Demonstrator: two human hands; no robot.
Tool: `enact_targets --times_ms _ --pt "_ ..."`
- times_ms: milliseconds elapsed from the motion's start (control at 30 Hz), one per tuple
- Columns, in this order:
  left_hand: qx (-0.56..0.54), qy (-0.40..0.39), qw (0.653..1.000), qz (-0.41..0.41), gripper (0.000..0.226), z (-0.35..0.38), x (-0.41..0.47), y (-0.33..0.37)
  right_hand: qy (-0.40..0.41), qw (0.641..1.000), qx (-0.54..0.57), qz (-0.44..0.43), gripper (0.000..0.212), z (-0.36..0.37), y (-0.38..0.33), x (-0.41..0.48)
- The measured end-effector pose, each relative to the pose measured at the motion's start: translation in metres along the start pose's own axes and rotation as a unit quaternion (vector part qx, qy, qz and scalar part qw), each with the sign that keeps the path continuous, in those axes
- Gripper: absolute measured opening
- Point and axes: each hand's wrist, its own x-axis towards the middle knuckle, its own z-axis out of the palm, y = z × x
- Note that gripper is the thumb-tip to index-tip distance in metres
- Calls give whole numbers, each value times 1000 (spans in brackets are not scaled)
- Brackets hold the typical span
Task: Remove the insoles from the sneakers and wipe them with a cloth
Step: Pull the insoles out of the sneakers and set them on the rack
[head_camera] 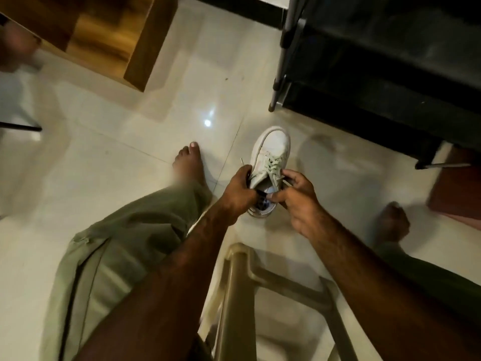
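I saw one sneaker, and my two hands were on it. My two bare feet were on the shiny floor, my left foot near the shoe and my right foot far off to the other side. There was one tan plastic stool under my arms, one wooden cabinet and one black rack.

The sneaker was white, with pale laces tied across the top. Its round toe pointed away from me and its open end faced me. Something pale blue showed inside the opening, but I could not tell what it was.

My left hand had its fingers curled round the left edge of the opening. My right hand pinched the right edge, close to the laces. The shoe was between my feet, in front of the stool. I could not tell if it touched the floor.
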Motion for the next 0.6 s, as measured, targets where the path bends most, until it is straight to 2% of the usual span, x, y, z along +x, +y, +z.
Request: enact_targets --times_ms 167,333,500,600 --pt "34 -9 999 -16 66 1 58 -27 23 999 -14 25 83 11 16 53" --pt "65 -20 997 -31 72 9 101 -61 24 998 -26 51 83 17 33 85" --pt "70 -11 995 -66 75 14 122 -64 31 996 -40 74 82 23 49 113" --pt "45 -34 996 -65 57 31 116 -61 23 994 -43 96 83 22 56 122"
